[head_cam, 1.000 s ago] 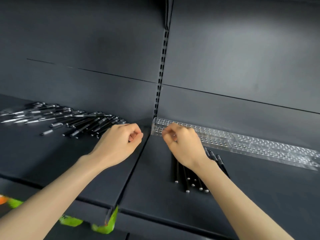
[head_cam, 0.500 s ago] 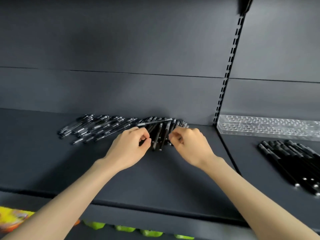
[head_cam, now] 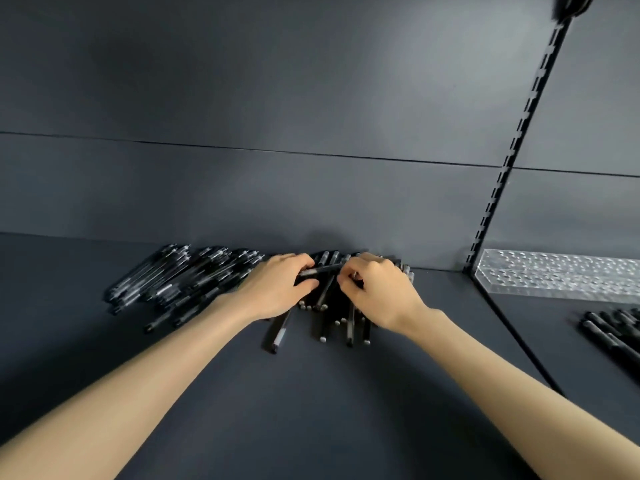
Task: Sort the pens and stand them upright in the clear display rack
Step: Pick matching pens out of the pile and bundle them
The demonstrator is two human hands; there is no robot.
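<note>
A loose pile (head_cam: 180, 275) of clear-barrelled pens is spread at the far left of the shelf (head_cam: 311, 410), close to the back panel (head_cam: 277, 188). Just right of it, the left hand (head_cam: 273, 289) is curled, and one end of a single pen (head_cam: 320, 270) is pinched between its thumb and fingers. Beneath both hands a heap of dark pens (head_cam: 323, 303) lies fanned. The right hand (head_cam: 377, 292) is curled too, and the pen's other end appears to be pinched by its fingertips.

The pens are judged light, stiff and smooth, likely to roll; each is best taken near its upper end, so the tip can be lowered into a hole.

Past the slotted post (head_cam: 512, 150), the clear rack (head_cam: 561, 278) stands empty against the far wall, well apart from the hands. A row of black pens (head_cam: 613, 337) lies near it. The shelving is matt, dark and flat, and dimly lit.
</note>
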